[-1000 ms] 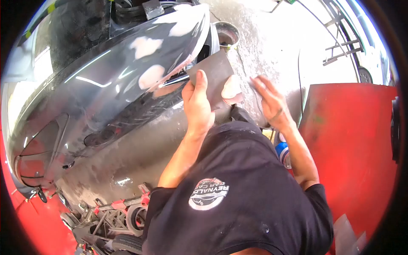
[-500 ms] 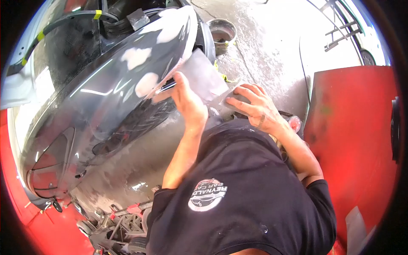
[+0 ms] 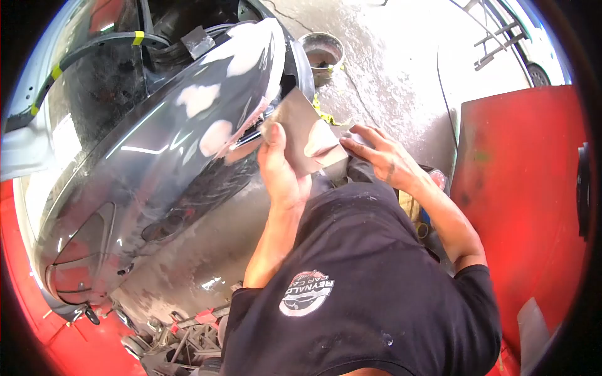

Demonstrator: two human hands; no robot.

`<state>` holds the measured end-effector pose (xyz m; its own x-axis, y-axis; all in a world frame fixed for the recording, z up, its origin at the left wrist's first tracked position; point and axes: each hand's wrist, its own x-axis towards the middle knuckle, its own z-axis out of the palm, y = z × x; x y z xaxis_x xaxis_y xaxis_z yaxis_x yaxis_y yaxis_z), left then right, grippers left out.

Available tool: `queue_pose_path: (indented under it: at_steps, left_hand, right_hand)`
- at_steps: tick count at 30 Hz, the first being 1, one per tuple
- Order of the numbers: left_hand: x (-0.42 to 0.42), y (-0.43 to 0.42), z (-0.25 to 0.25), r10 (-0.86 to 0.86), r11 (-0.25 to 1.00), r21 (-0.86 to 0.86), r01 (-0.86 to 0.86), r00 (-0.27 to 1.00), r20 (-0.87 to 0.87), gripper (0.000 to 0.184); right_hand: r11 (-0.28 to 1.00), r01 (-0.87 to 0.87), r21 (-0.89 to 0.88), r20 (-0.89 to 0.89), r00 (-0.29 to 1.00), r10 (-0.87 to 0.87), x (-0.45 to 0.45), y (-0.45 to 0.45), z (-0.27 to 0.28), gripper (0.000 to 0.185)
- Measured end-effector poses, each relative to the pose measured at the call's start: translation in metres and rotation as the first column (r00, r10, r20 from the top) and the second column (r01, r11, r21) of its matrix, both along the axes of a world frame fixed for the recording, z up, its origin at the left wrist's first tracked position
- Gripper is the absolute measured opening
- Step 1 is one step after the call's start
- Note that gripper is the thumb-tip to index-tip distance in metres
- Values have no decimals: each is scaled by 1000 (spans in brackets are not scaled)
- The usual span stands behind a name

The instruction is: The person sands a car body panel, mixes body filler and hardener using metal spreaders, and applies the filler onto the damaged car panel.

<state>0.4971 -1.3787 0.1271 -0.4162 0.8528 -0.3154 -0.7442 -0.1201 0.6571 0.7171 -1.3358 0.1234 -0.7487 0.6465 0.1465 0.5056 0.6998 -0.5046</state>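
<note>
My left hand (image 3: 280,175) grips a flat grey-brown board (image 3: 293,119), thumb on its left edge and palm beneath. A smooth mound of pale body filler (image 3: 320,138) lies on the board's right part. At that right edge my right hand (image 3: 390,158) has its fingers closed on a thin grey spreader (image 3: 343,130), mostly hidden by the fingers. Just left of the board is a dark car bumper (image 3: 157,135) with several pale patches, such as the round patch (image 3: 216,138).
A round bucket (image 3: 323,53) stands on the wet-looking floor (image 3: 389,69) beyond the board. A large red panel (image 3: 520,188) rises at the right. Yellow-taped trim (image 3: 94,44) is at the upper left, and metal stand parts (image 3: 182,341) lie below the bumper.
The board has turned so that its face and the filler on it now show. My right hand has shifted slightly right, with the spreader at the board's edge. The view has moved slightly.
</note>
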Motion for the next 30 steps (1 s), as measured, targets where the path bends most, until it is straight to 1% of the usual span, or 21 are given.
queue_pose_path:
  at_steps: [3, 4, 7, 8, 11, 12, 15, 16, 19, 20, 21, 23, 24, 25, 26, 27, 28, 29, 30]
  left_hand:
    - [-7, 3, 17, -3, 998, -56, -16, 949, -314, 46]
    - [-6, 4, 13, -24, 997, -71, 1, 948, -318, 50]
    - [1, -1, 4, -155, 987, -88, 133, 927, -340, 49]
    - [7, 2, 5, -97, 995, -11, 101, 914, -394, 50]
    - [15, 8, 0, 136, 986, -37, -161, 918, -373, 58]
    - [18, 6, -3, 157, 984, -20, -179, 909, -386, 58]
    - [28, 4, -4, 164, 975, -65, -211, 887, -432, 57]
    - [31, 4, 0, 179, 972, -71, -222, 905, -386, 55]
    - [34, 7, 4, 283, 950, -10, -313, 872, -400, 50]
    - [33, 6, 2, 288, 948, 4, -319, 851, -439, 50]
    - [33, 5, -2, 297, 945, 20, -328, 828, -476, 49]
    - [37, 3, -7, 239, 959, -37, -281, 872, -426, 48]
    - [45, 2, -9, 171, 971, -101, -215, 928, -331, 46]
    - [54, 1, -11, 99, 978, -155, -137, 969, -227, 44]
    - [64, 0, -18, 63, 990, -125, -63, 998, -3, 43]
    - [71, 0, -17, 11, 997, -74, 5, 976, 220, 43]
    - [79, -6, -14, 32, 998, -57, -22, 983, 179, 44]
    - [86, -11, -9, 54, 998, -37, -49, 989, 141, 46]
    - [88, -14, -11, 68, 998, -10, -67, 987, 148, 44]
  right_hand:
    - [986, 156, -58, -127, 979, -162, -4, 11, 14, 70]
    - [986, 167, 11, -137, 977, -164, -11, 20, 23, 67]
    - [970, -54, 238, -140, 986, 89, -36, 33, 56, 58]
    - [961, -124, 246, -132, 978, 160, -44, 31, 49, 54]
    - [957, -179, 229, -80, 976, 202, -44, 15, 36, 52]
    - [954, -195, 226, -67, 974, 215, -39, 11, 35, 52]
    - [957, -222, 184, -76, 968, 239, -21, 9, 27, 52]
    - [959, -231, 164, -91, 965, 248, -12, 11, 24, 53]
    - [967, -238, 89, -71, 967, 244, 16, 25, 9, 61]
    - [973, -229, 22, -69, 971, 230, 24, 29, 7, 59]
    - [980, -194, -40, -170, 968, 185, 28, 30, 9, 59]
    - [973, -140, -186, -349, 935, 68, 35, 32, 22, 58]
    - [979, -193, -64, -370, 916, 156, 33, 36, 41, 55]
    - [967, -256, -10, -372, 898, 234, 32, 35, 44, 58]
    - [949, -312, 49, -369, 877, 308, 32, 34, 46, 62]
    - [925, -363, 110, -361, 853, 378, 33, 33, 47, 66]
    - [925, -367, 101, -221, 898, 381, 37, 28, 46, 68]
    - [938, -340, 65, -234, 909, 346, 41, 28, 37, 69]
    - [947, -319, 29, -243, 917, 316, 46, 31, 24, 69]
